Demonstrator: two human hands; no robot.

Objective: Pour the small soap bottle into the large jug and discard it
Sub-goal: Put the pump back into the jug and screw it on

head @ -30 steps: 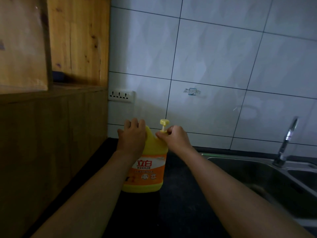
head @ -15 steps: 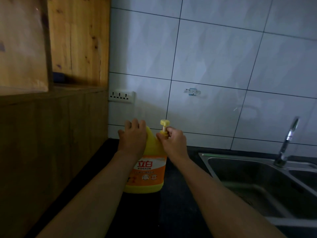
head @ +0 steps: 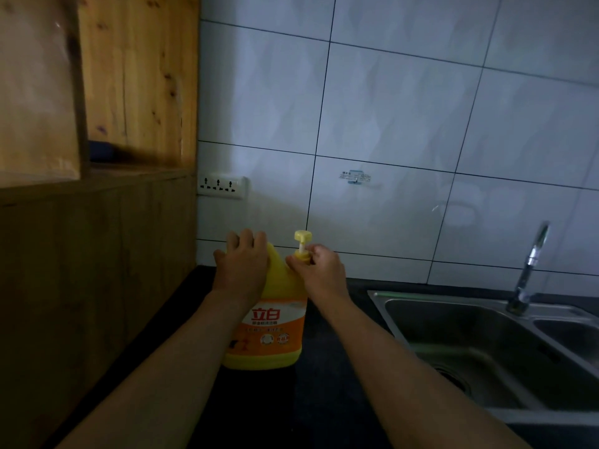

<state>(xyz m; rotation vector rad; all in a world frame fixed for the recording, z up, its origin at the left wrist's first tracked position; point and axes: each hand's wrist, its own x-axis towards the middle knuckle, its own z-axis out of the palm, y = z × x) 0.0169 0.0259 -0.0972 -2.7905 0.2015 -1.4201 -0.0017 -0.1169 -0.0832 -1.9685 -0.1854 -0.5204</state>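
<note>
A large yellow jug (head: 269, 332) with an orange label stands upright on the dark counter (head: 324, 400) near the wall corner. A yellow pump head (head: 302, 238) sticks up from its neck. My left hand (head: 241, 264) is clamped over the jug's shoulder and handle. My right hand (head: 319, 265) pinches the pump's collar at the neck with its fingertips. No small soap bottle is in view.
A wooden cabinet (head: 81, 222) walls off the left side, with a shelf opening above. A steel double sink (head: 486, 345) with a tap (head: 528, 270) lies to the right. A wall socket (head: 222, 186) sits on the tiled wall behind the jug.
My right hand has turned at the pump collar, its wrist swinging left, while the left hand stays on the jug. The jug has not moved.
</note>
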